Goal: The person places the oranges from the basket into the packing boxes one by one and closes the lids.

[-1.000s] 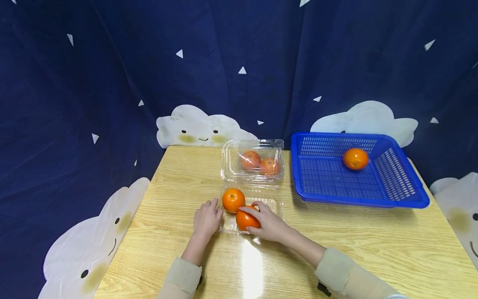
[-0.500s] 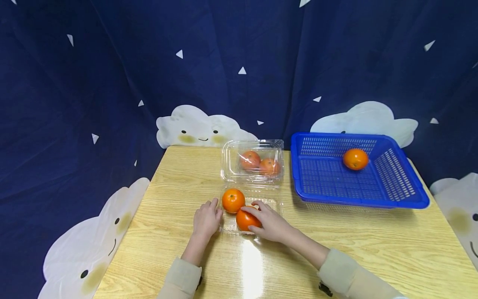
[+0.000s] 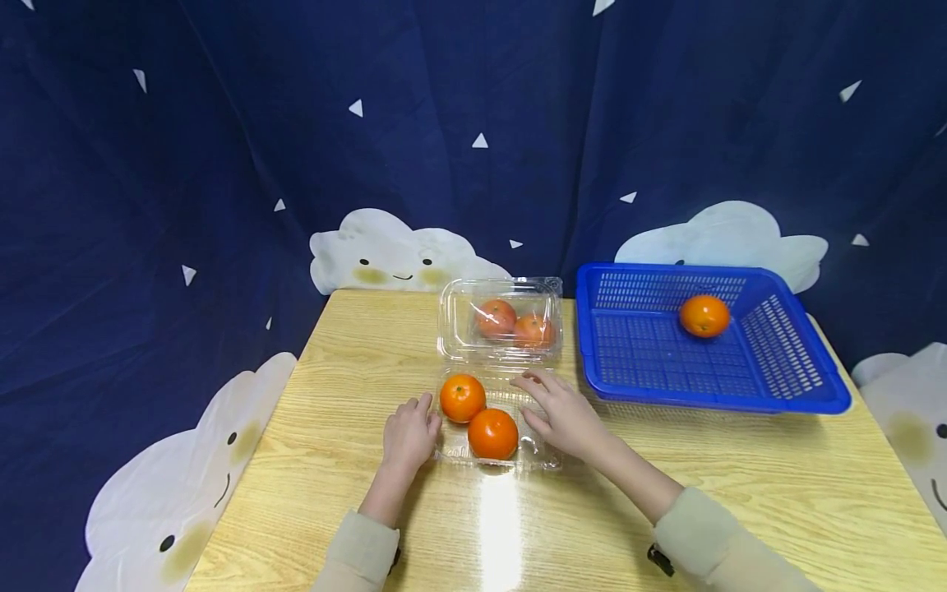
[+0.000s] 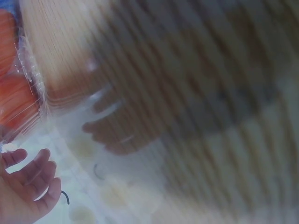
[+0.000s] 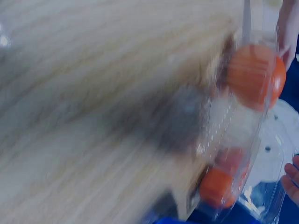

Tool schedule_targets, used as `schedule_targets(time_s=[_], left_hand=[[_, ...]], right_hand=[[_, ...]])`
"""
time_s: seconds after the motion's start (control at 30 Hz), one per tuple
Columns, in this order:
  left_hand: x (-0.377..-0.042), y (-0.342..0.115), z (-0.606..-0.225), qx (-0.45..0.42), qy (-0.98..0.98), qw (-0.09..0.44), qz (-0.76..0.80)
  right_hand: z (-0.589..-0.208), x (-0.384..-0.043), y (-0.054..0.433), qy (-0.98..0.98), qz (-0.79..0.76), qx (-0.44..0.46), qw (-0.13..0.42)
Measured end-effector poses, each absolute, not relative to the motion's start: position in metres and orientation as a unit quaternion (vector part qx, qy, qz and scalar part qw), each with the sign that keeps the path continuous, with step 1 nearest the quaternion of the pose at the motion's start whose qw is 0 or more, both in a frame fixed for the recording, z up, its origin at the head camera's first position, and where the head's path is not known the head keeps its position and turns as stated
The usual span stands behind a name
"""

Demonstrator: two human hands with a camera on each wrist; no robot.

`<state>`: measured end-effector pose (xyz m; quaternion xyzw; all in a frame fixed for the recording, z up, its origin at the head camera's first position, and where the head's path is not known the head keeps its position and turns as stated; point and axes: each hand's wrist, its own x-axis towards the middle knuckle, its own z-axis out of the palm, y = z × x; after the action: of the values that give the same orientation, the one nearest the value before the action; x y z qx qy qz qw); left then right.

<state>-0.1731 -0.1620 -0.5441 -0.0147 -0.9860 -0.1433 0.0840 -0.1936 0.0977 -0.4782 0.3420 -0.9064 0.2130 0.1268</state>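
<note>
Two oranges sit in a clear plastic tray (image 3: 549, 463) in front of me. The far-left orange (image 3: 462, 398) lies close against the nearer orange (image 3: 492, 434). My right hand (image 3: 565, 415) is over the tray's right side, fingers spread and apart from the fruit. Beside the tray's left edge rests my left hand (image 3: 409, 434), its fingers relaxed and holding nothing. In the left wrist view, the left hand's fingers (image 4: 39, 175) are loosely bent below the tray's edge. The right wrist view catches only the right hand's fingertips (image 5: 292, 179) at its edge.
Right behind the tray, clear plastic (image 3: 459, 329) covers two more oranges (image 3: 496, 317). A blue basket (image 3: 651, 362) stands at the back right with one orange (image 3: 704, 316) inside. A dark blue curtain (image 3: 444, 164) hangs behind the wooden table (image 3: 340, 353).
My right hand has let go of the nearer orange and moved right and away from me. That orange stays in the tray. The left hand has not moved.
</note>
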Motion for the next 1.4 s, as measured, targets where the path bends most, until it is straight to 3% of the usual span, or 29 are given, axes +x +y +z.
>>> schedule_targets(time_s=[0.17, 0.47, 0.87, 1.03, 1.4], left_hand=[[-0.173, -0.162, -0.544, -0.012, -0.987, 0.082, -0.140], [-0.173, -0.162, -0.545, -0.012, -0.987, 0.083, -0.138], [-0.172, -0.162, -0.545, -0.011, -0.987, 0.083, -0.135], [-0.173, -0.162, -0.545, -0.013, -0.988, 0.082, -0.133], [-0.173, -0.162, -0.544, -0.013, -0.987, 0.080, -0.136]], right_hand=[[-0.474, -0.205, 0.115, -0.901, 0.202, 0.337, 0.182], [-0.468, -0.225, 0.148, -0.903, 0.197, 0.301, 0.234], [-0.466, -0.255, 0.196, -0.921, 0.185, 0.217, 0.265], [-0.466, -0.263, 0.216, -0.934, 0.170, 0.177, 0.259], [-0.472, -0.277, 0.250, -0.966, 0.147, 0.098, 0.189]])
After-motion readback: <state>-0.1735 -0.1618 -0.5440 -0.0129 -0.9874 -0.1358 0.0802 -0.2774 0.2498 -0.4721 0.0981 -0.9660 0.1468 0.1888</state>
